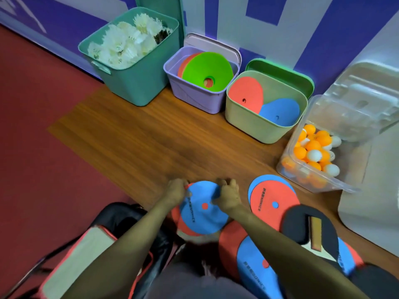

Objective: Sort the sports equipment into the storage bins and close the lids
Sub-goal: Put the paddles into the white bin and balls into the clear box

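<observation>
Left hand (176,190) and right hand (227,196) hold, grip clenched, the flat round blue disc (203,212).

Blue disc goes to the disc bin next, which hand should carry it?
Right, probably. The left hand and right hand both grip the blue disc, but the light green bin holding other discs stands ahead to the right, nearer the right hand.

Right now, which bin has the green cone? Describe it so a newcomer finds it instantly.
Look at the row of bins along the purple-and-white wall. The lilac bin is second from the left, between the tall teal bin of white shuttlecocks and the pale green bin. It alone is lilac and holds a bright green cone on top of orange cones.
</observation>
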Available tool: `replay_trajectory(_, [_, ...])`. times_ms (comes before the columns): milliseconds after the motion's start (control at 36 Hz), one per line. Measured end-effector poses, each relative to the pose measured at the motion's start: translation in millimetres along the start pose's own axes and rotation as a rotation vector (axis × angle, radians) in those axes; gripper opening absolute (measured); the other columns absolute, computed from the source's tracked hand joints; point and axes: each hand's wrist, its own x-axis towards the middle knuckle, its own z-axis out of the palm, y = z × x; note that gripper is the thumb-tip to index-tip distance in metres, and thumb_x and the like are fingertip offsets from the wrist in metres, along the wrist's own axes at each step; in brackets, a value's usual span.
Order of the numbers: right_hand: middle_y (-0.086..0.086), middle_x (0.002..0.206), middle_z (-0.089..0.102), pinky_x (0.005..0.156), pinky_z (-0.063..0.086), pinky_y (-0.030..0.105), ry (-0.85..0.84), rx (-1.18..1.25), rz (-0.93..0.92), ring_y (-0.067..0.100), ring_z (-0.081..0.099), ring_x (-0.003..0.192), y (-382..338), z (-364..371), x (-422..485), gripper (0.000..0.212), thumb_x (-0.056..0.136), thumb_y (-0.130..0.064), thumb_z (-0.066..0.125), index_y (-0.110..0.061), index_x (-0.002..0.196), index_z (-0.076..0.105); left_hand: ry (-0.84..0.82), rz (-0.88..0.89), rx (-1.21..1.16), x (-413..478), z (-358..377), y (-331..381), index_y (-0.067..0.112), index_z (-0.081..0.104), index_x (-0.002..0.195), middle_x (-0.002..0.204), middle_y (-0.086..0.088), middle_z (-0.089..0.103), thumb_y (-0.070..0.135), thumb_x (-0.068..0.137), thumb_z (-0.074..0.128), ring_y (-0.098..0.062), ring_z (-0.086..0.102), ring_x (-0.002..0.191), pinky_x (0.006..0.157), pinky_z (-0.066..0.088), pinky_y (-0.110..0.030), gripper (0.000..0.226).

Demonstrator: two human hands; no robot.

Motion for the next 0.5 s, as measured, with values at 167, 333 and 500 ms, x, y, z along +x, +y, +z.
replay_trajectory(167, [0.011, 0.109, 0.055, 0.076, 0.039, 0.03, 0.053, 0.21, -0.064, 0.029, 0.055, 0.099, 1, -35, -11, 0.034, 0.082, -0.011, 0.065, -0.012, 0.11, 0.046, 0.024, 0.211, -0.048, 9, -23, 28, 0.019, 0.048, 0.071, 0.073, -0.002, 0.051, 0.004, 0.084, 0.062, -0.016, 0.045, 0.075, 0.064, 0.031, -0.028, 0.025])
replay_trajectory(333, [0.004, 0.085, 0.053, 0.062, 0.027, 0.028, 0.307, 0.33, -0.239, 0.023, 0.05, 0.076, -2, -91, -21, 0.027, 0.086, -0.007, 0.062, -0.015, 0.092, 0.037, 0.112, 0.388, -0.054, 24, -46, 76, 0.01, 0.056, 0.091, 0.087, -0.009, 0.06, 0.007, 0.091, 0.054, -0.022, 0.053, 0.082, 0.075, 0.042, -0.036, 0.004])
replay_trajectory(500, [0.001, 0.092, 0.054, 0.066, 0.028, 0.027, 0.565, 0.372, -0.35, 0.018, 0.048, 0.083, -3, -138, -23, 0.022, 0.083, -0.004, 0.065, -0.005, 0.099, 0.049, 0.198, 0.581, -0.088, 36, -57, 127, 0.006, 0.058, 0.107, 0.103, -0.01, 0.061, 0.011, 0.088, 0.059, -0.018, 0.052, 0.092, 0.078, 0.038, -0.026, 0.02])
